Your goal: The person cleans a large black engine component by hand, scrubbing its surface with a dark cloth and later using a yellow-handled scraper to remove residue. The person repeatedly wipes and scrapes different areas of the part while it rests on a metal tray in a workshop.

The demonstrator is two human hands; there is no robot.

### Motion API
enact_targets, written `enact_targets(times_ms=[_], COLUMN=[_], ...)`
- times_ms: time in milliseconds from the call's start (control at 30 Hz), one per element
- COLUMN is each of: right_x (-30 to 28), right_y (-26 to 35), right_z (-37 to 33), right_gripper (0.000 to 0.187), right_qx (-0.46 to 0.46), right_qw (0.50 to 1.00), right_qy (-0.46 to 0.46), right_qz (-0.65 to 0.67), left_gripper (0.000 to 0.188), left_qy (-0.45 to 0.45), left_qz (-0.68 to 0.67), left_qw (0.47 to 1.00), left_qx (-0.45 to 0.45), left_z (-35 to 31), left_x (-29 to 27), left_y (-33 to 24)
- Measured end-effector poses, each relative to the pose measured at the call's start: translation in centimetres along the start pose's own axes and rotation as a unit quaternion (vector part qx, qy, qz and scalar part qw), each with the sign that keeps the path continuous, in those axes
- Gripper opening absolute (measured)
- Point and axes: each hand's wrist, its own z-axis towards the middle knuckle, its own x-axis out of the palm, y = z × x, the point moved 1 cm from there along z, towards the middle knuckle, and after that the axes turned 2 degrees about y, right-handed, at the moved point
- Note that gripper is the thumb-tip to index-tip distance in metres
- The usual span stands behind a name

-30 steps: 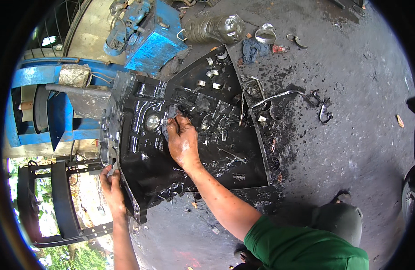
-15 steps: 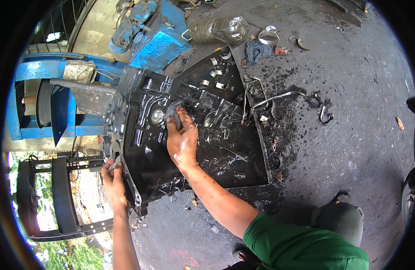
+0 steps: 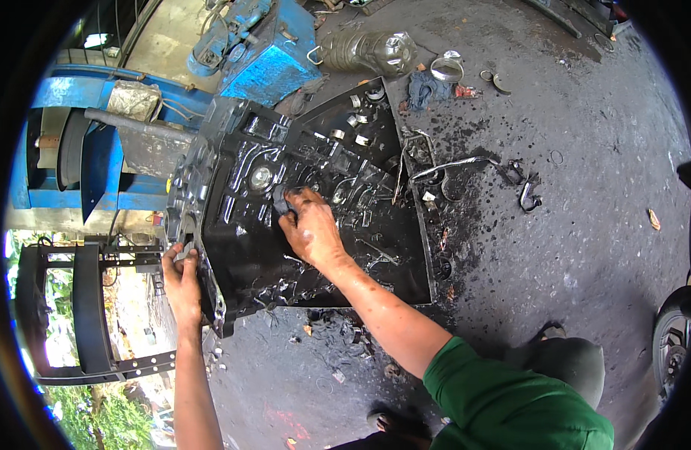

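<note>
A black, oil-wet engine block [image 3: 244,251] lies on a shallow dark metal tray [image 3: 416,289]. My right hand [image 3: 313,229] presses a bunched dark grey rag [image 3: 281,201] against the block's ribbed face, just below a round shiny plug [image 3: 260,178]. Its fingers are bent over the cloth and look oily. At the block's left edge my left hand [image 3: 182,289] grips the rim, thumb and fingers closed around it. A light grey piece shows between those fingers; whether it belongs to the block I cannot tell.
Several half-round bearing shells [image 3: 362,140] lie in the tray's far part. Beyond it are a blue metal box [image 3: 274,64], a large plastic bottle [image 3: 368,52] and a metal ring [image 3: 447,69]. A blue press frame [image 3: 68,199] stands at left. Oil spatters the floor right of the tray.
My right hand has slid the rag a little nearer to me and slightly left across the block's face. My left hand keeps its grip on the edge. The whole view has shifted slightly.
</note>
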Motion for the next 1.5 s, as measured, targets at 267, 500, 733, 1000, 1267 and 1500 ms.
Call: enact_targets(times_ms=[267, 500, 733, 1000, 1267, 1500], right_x=[-3.0, -7.7, -7.4, -9.7, 1.3, -2.7], right_y=[-5.0, -14.4, -17.0, -11.2, -7.0, -8.0], right_z=[-2.9, -8.3, -13.2, -6.0, -0.4, 0.8], right_gripper=[0.034, 0.036, 0.026, 0.038, 0.038, 0.043], right_qx=[0.102, 0.188, 0.200, 0.291, 0.244, 0.273], right_qw=[0.985, 0.941, 0.865, 0.956, 0.923, 0.960], right_qy=[0.134, 0.080, 0.232, -0.044, -0.246, -0.048], right_qz=[-0.037, -0.270, -0.397, 0.019, 0.166, 0.037], left_gripper=[0.041, 0.041, 0.039, 0.038, 0.040, 0.042], left_qy=[-0.008, -0.002, 0.003, 0.010, 0.007, 0.029], left_qz=[-0.033, -0.047, -0.036, -0.062, -0.047, -0.074], left_qw=[0.999, 0.999, 0.999, 0.998, 0.999, 0.997], left_qx=[-0.005, 0.011, 0.014, 0.011, 0.021, -0.005], left_z=[0.6, 1.1, 0.6, 0.9, 0.8, 0.9], left_x=[0.1, 0.3, 0.2, 0.5, 0.2, 0.1], left_y=[1.4, 2.1, 1.7, 1.6, 1.6, 1.6])
